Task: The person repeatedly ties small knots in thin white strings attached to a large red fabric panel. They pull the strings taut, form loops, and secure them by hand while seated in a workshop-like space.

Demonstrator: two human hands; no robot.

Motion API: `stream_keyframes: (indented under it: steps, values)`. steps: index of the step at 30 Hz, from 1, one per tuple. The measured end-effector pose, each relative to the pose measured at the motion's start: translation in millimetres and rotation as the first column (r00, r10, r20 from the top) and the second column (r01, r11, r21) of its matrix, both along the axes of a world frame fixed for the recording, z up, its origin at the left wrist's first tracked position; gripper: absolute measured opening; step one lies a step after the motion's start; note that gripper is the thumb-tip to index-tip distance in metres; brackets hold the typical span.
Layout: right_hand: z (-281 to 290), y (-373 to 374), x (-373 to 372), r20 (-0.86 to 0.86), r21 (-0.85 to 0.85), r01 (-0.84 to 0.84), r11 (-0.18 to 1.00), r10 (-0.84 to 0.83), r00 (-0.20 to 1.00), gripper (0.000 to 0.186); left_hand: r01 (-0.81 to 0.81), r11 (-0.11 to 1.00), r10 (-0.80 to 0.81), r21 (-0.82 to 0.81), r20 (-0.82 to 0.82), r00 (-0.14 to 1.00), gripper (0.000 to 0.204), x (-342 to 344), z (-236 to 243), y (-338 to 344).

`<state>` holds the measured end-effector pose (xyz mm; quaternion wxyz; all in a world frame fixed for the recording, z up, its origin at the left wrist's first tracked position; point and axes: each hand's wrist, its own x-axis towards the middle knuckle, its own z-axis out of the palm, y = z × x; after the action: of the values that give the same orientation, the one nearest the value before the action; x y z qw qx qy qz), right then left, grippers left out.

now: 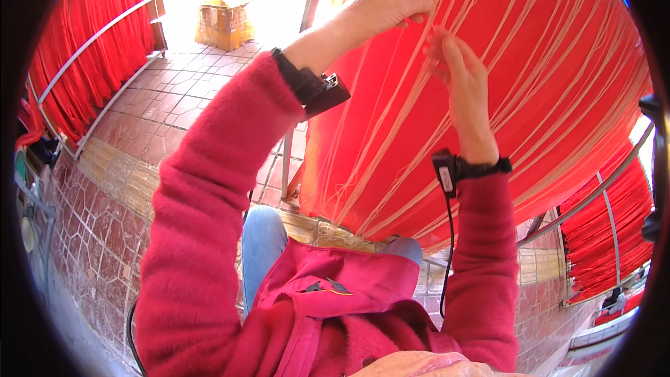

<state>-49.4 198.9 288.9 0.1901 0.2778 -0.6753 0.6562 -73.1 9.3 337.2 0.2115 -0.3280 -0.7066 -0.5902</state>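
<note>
A large red hanging mass (558, 42) of fine threads or cloth fills the view in front of me, with long pale strands (387, 98) running down over it. My left hand (394, 3) is raised near the top, thumb and fingers pinched on a pale strand. My right hand (460, 73) is just below and to the right of it, fingers curled in around the same strands; its fingertips are slightly blurred. Both wrists carry black straps with small devices. A pink apron (335, 272) lies over my lap.
Red hanks on metal racks stand at left (91, 42) and lower right (604, 223). A metal rail (551, 226) curves along the right. A worn yellow-brown box (223, 26) sits on the tiled floor (139, 105) by the bright opening at back left.
</note>
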Motion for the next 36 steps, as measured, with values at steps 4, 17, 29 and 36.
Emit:
stream_keyframes:
  steps: [4,17,29,36]
  values:
    - [33.3,-23.8,-6.8,-0.068,-0.033,-0.021,0.999,0.018,0.998,0.032,0.016,1.0,-0.015,0.002,-0.08,0.997,0.023,-2.8,1.3,-0.9]
    - [44.1,-33.6,-10.1,-0.014,-0.063,0.081,0.995,-0.082,0.996,0.022,-0.089,0.993,0.082,-0.083,-0.081,0.993,0.02,-1.0,1.6,-13.3]
    - [45.7,-30.8,-6.2,0.045,-0.238,-0.034,0.971,0.046,0.998,0.017,0.0,1.0,0.001,-0.014,0.075,0.997,0.02,8.2,6.1,-23.6]
    - [47.3,-12.9,-8.4,0.081,-0.481,-0.198,0.854,0.268,0.96,0.017,0.149,0.908,-0.23,0.391,0.167,0.959,0.018,4.3,-2.8,-47.2]
